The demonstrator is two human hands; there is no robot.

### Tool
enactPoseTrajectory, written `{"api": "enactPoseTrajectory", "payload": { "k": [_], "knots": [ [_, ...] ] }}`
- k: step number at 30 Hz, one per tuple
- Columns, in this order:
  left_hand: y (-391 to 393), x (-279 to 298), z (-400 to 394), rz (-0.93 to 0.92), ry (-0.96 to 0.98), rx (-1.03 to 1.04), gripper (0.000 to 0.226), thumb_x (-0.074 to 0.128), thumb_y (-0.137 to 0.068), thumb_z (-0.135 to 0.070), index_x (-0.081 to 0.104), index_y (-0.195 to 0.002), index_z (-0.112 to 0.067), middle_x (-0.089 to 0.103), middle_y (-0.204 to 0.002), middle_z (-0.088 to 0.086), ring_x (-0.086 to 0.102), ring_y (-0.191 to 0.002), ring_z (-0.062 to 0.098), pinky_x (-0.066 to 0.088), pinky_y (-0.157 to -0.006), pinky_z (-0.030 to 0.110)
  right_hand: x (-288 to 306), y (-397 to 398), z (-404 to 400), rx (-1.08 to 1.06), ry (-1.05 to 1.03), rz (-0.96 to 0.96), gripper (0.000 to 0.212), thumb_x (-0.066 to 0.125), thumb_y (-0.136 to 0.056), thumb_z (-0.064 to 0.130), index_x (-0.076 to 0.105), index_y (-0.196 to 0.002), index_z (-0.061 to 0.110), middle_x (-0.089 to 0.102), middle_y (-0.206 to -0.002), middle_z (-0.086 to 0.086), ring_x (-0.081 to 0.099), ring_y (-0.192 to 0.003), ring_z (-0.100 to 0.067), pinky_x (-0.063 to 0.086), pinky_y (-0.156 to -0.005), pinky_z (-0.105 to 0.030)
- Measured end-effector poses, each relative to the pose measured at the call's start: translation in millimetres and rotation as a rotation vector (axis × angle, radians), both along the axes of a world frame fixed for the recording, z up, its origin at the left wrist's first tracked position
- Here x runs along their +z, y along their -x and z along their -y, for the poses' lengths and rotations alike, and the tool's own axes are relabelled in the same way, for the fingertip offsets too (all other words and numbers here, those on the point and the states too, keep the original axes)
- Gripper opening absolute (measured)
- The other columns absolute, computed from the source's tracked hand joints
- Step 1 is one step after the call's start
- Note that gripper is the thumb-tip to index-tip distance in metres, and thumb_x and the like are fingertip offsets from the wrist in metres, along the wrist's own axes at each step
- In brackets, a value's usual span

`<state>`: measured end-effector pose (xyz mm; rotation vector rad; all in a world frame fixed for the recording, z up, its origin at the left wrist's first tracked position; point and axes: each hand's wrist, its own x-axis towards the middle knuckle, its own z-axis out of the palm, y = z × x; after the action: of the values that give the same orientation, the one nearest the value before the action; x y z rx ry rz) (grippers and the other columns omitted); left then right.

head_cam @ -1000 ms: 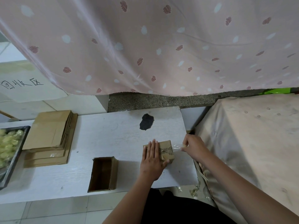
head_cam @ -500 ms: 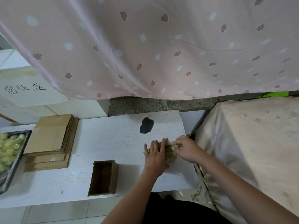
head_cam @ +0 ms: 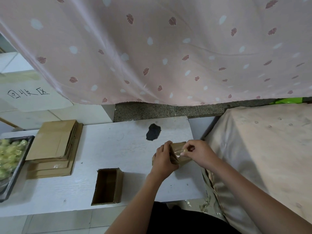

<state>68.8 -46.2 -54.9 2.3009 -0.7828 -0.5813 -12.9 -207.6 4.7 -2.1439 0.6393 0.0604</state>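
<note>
1. Fingers (head_cam: 165, 146) of the left hand (head_cam: 163, 160) curl over the small brown cardboard box (head_cam: 179, 146), tipped on edge on the white wooden table (head_cam: 118, 149); the right hand (head_cam: 199, 153) pinches clear tape (head_cam: 177, 153) on its upper face.
2. Nearby, an open brown carton (head_cam: 118, 183) stands empty; the dark tray (head_cam: 18, 166) holds yellow-green wrapped pieces (head_cam: 8, 154).
3. A second ago the box lay flat under the left palm.
</note>
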Motion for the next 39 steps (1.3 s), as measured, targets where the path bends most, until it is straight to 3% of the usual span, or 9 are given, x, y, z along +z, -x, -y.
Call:
{"api": "enactPoseTrajectory", "payload": {
  "k": [7,12,18,21,25,28,33,36,39],
  "knots": [
    [-1.5,-8.5,-17.5,-0.121,0.052,0.001,0.083,0.084,-0.064,-0.013,0.036,-0.132,-0.015,0.038,-0.123,-0.002,0.048,-0.100,0.017,0.037,-0.068,0.010,-0.6,-0.8,3.5,-0.016,0.025,-0.003,0.022,0.086,-0.074,0.019,0.066,-0.080,0.022,0.056,-0.067,0.011,0.051,-0.060,-0.001,0.039,-0.057,-0.009],
    [-2.7,-13.4,-25.9,-0.141,0.011,-0.005,0.078,0.078,-0.069,-0.006,0.034,-0.133,-0.011,0.037,-0.123,0.002,0.048,-0.097,0.020,0.037,-0.066,0.017,-5.4,2.3,-2.6,0.066,0.010,0.005,0.040,0.080,-0.081,0.013,0.067,-0.114,0.032,0.058,-0.081,0.007,0.053,-0.070,-0.001,0.043,-0.070,-0.008],
    [-3.9,-19.5,-28.5,-0.108,0.000,-0.023,0.074,0.072,-0.073,-0.002,0.032,-0.135,-0.007,0.033,-0.120,0.000,0.046,-0.092,0.019,0.036,-0.059,0.010,-7.4,-1.7,-7.2,0.044,0.077,-0.090,0.019,0.083,-0.079,0.024,0.077,-0.098,0.022,0.062,-0.083,0.015,0.060,-0.085,-0.007,0.044,-0.073,-0.016],
    [-4.7,-23.1,-30.7,-0.104,-0.017,-0.015,0.075,0.071,-0.073,0.001,0.031,-0.136,-0.006,0.032,-0.122,0.001,0.046,-0.094,0.021,0.036,-0.066,0.019,-7.5,-0.7,-12.9,0.081,0.064,-0.160,0.025,0.085,-0.076,0.027,0.073,-0.098,0.023,0.061,-0.081,0.015,0.059,-0.080,-0.004,0.041,-0.064,-0.011],
    [-5.6,-28.7,-36.6,-0.110,-0.043,-0.009,0.074,0.070,-0.073,0.002,0.030,-0.135,-0.005,0.031,-0.122,0.001,0.045,-0.096,0.022,0.036,-0.070,0.022,-9.8,-1.4,-16.9,0.128,0.079,-0.238,0.023,0.078,-0.085,0.024,0.070,-0.107,0.021,0.060,-0.095,0.006,0.061,-0.095,-0.011,0.047,-0.076,-0.018],
    [-3.9,-32.3,-41.0,-0.099,-0.066,-0.013,0.074,0.069,-0.074,0.002,0.029,-0.136,-0.008,0.032,-0.125,0.001,0.047,-0.097,0.024,0.044,-0.071,0.031,-12.8,-1.6,-19.7,0.150,0.090,-0.251,0.016,0.073,-0.089,0.022,0.069,-0.104,0.019,0.065,-0.101,0.002,0.060,-0.092,-0.010,0.040,-0.065,-0.010],
    [3.2,-31.7,-40.8,-0.046,-0.113,-0.021,0.078,0.062,-0.078,0.006,0.026,-0.146,-0.009,0.030,-0.141,0.004,0.046,-0.120,0.028,0.048,-0.089,0.035,-12.2,-8.3,-27.7,0.199,0.160,-0.212,0.026,0.084,-0.079,0.025,0.065,-0.086,0.009,0.058,-0.095,0.000,0.056,-0.088,-0.017,0.047,-0.076,-0.028],
    [7.7,-30.8,-42.9,0.030,-0.198,-0.050,0.086,0.059,-0.085,0.003,0.011,-0.156,-0.003,0.011,-0.161,0.010,0.017,-0.150,0.030,0.025,-0.120,0.041,-12.7,-13.7,-29.9,0.217,0.182,-0.217,0.029,0.084,-0.078,0.023,0.057,-0.082,0.013,0.058,-0.083,0.003,0.053,-0.077,-0.014,0.041,-0.062,-0.023],
    [10.5,-29.7,-42.5,0.107,-0.319,-0.126,0.097,0.062,-0.092,-0.023,-0.008,-0.158,-0.006,-0.015,-0.166,0.005,-0.014,-0.154,0.025,-0.005,-0.125,0.044,-17.8,-15.5,-34.9,0.242,0.139,-0.153,0.029,0.080,-0.081,0.013,0.058,-0.099,0.020,0.050,-0.081,0.007,0.051,-0.080,-0.015,0.039,-0.067,-0.022]
  ]
}}
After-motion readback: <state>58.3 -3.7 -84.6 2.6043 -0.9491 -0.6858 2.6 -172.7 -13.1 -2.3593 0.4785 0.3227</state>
